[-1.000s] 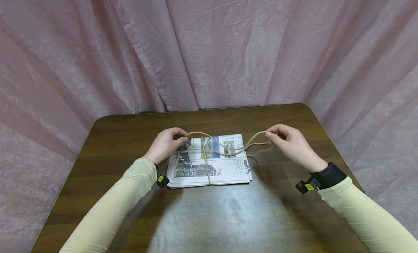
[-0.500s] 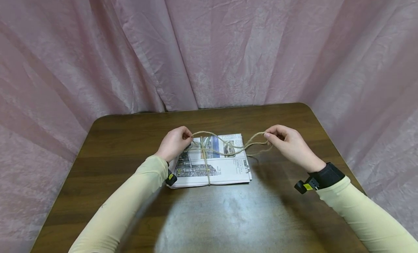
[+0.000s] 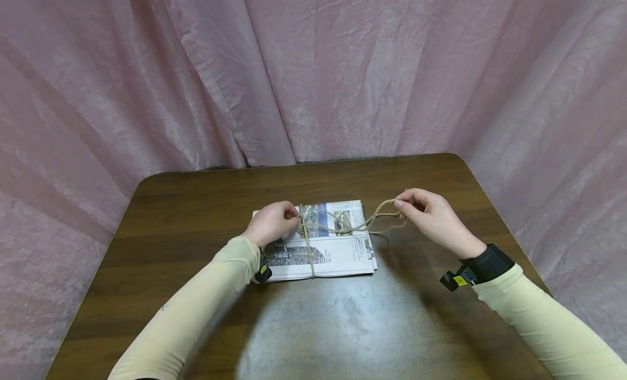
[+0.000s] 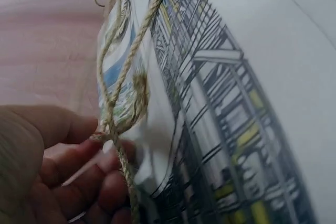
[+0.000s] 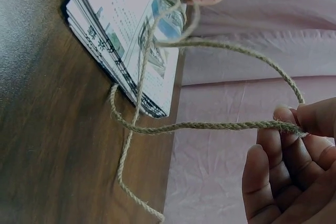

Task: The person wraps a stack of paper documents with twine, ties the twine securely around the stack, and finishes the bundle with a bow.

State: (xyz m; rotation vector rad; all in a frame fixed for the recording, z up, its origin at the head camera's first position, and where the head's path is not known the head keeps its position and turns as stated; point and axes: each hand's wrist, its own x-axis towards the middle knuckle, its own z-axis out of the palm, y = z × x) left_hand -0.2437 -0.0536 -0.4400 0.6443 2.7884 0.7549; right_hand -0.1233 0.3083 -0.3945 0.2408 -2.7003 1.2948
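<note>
A flat stack of folded newspapers (image 3: pixel 343 258) lies on the table with beige twine (image 5: pixel 210 126) around it. One strand runs front to back across the top sheet. My left hand (image 3: pixel 270 223) is over the stack's left half, thumb and fingertips pinching the twine where strands cross, as the left wrist view shows close up. Off the right side of the stack, my right hand (image 3: pixel 433 219) pinches two strands of twine between thumb and fingertips, held up above the table. These strands trail back over the newspapers to the crossing.
The brown wooden table (image 3: pixel 352 336) has rounded far corners. Pink curtains (image 3: pixel 352 75) hang behind it and along both sides. A loose length of twine (image 5: pixel 122 166) curves over the table to the right of the stack.
My left hand has moved right and lower, from the stack's left edge to the strand crossing. The arched twine beside it has sunk toward the newspapers. My right hand has barely moved.
</note>
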